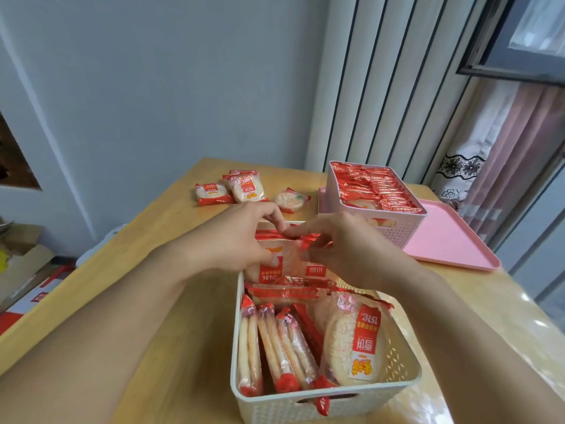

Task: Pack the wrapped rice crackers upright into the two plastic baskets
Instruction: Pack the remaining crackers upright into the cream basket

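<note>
Nearby, cream basket (394, 374) half-full of upright crackers (276, 347), both hands' fingers (276, 215) pinching packets; pink basket (403, 231) packed full.

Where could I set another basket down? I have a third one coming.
Bare table left of the cream basket, and the pink tray right of the pink basket. Crowded behind, by the loose crackers.

The packet (270, 267) under my left hand (241, 240) reads "151亿" on its red label. The packet (316, 267) beside it, under my right hand (345, 249), shows "雪饼". A flat-facing packet (351, 341) in the near basket (336, 405) carries "雪饼" and "151亿" on its red strip, upside down to me. Print on the loose packets (214, 194) on the table is too small to read.
</note>
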